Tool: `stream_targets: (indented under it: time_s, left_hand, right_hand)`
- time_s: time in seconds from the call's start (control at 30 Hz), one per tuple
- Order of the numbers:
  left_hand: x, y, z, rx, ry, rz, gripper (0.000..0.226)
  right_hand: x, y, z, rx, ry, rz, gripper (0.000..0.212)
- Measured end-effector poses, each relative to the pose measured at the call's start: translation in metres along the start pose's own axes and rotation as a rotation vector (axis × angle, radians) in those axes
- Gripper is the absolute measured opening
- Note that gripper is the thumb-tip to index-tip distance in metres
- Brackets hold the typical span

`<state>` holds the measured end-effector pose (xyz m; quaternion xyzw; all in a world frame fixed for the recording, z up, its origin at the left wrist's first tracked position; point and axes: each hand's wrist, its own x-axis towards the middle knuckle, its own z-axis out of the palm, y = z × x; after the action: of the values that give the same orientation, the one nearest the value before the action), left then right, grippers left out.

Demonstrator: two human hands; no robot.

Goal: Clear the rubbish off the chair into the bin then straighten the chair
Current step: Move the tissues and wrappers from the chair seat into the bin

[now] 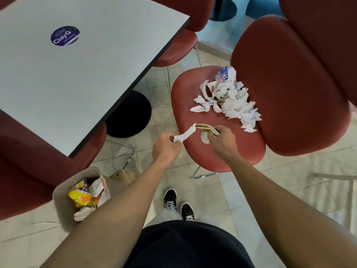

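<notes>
**Mid-clear: both hands loaded, bin next**

Left hand (166,147) pinches a twisted white tissue strip (183,135). Right hand (220,139) is curled round a yellowish wrapper (205,128) plus a tissue wad (204,137), just above the front of the red chair's seat (193,151). Most rubbish is still there: a heap of crumpled tissues (229,101) toward the backrest. Bin (63,190) stands on the floor to the person's left, part full. Likely next: carry both handfuls over and drop. Chair looks skewed from the grey table (77,74); straightening not begun. Pale tiled floor (160,105).
</notes>
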<state>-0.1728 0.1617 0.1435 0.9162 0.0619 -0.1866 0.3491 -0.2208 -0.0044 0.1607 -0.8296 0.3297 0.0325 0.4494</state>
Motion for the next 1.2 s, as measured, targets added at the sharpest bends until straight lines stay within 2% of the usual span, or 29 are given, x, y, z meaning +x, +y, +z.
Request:
stream_targets:
  time_s: [0.4, 0.63, 0.73, 0.83, 0.97, 1.2]
  left_hand:
    - [-0.078, -0.095, -0.031, -0.183, 0.217, -0.231, 0.008]
    - [-0.103, -0.176, -0.084, -0.269, 0.363, -0.354, 0.006]
    - [-0.109, -0.217, -0.108, -0.293, 0.383, -0.419, 0.002]
    - [-0.114, -0.256, -0.13, -0.335, 0.424, -0.493, 0.012]
    - [-0.113, -0.303, -0.161, -0.354, 0.447, -0.56, 0.013]
    - [-0.099, -0.343, -0.201, -0.361, 0.399, -0.623, 0.014]
  right_hand:
    - [-0.071, -0.023, 0.061, -0.124, -0.216, -0.158, 0.017]
    - [-0.115, -0.061, 0.135, -0.218, -0.381, -0.258, 0.017]
    - [-0.137, -0.079, 0.177, -0.244, -0.446, -0.287, 0.016]
    - [-0.157, -0.093, 0.218, -0.236, -0.486, -0.283, 0.017]
    - [-0.185, -0.111, 0.269, -0.258, -0.535, -0.288, 0.014]
    - [-0.211, -0.135, 0.328, -0.286, -0.641, -0.26, 0.012]
